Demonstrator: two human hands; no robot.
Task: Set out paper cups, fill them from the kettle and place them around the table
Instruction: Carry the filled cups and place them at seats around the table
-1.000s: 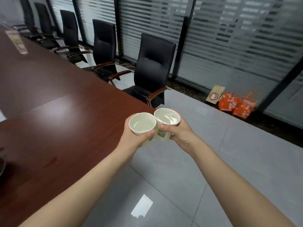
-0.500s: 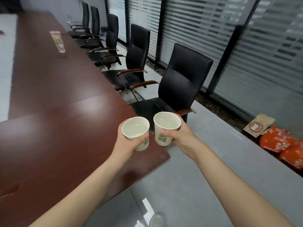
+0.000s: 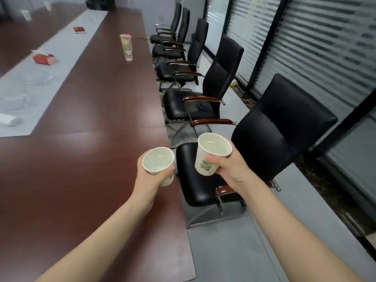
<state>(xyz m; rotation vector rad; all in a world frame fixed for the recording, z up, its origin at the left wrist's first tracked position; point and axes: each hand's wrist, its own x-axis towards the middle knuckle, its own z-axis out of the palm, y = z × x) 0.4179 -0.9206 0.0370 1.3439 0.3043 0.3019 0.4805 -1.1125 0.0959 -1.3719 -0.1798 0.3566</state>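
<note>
White tapered paper cups stood mouth-up: the left grip (image 3: 151,180) curled round the left cup (image 3: 158,162) over the glossy brown worktop (image 3: 91,159) edge, the right grip (image 3: 232,169) round the right cup (image 3: 213,152) above a black chair (image 3: 193,190).

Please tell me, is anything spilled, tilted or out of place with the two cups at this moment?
Nothing stands out. The left hand grips the left cup, the right hand grips the right cup; both hold water and are roughly upright. No spill shows on the table near them.
</note>
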